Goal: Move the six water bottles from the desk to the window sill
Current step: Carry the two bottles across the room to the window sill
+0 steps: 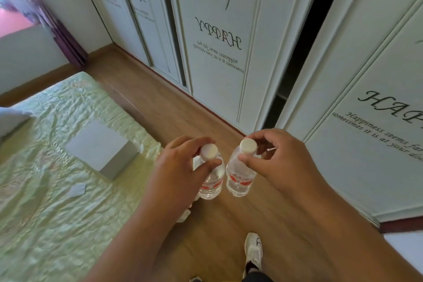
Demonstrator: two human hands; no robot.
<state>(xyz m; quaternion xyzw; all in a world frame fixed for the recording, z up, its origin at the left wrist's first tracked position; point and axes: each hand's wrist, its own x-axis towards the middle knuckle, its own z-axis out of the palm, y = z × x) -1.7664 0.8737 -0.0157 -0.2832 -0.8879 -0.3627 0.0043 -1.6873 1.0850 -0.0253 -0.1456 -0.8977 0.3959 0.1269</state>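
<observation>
I carry two small clear water bottles with white caps and red labels, side by side over the wooden floor. My left hand (180, 167) grips the neck of the left bottle (211, 184) just below its cap. My right hand (278, 160) pinches the neck of the right bottle (239, 181) under its cap. Both bottles hang upright and almost touch. The window sill (20, 34) lies at the far left beside a purple curtain (59, 27). No desk or other bottles are in view.
A bed (45, 213) with a pale green cover fills the left, with a grey box (100, 149) and a pillow on it. White wardrobe doors (219, 52) line the right; one gap stands open. A strip of wooden floor (160, 103) runs between them. My shoe (253, 249) shows below.
</observation>
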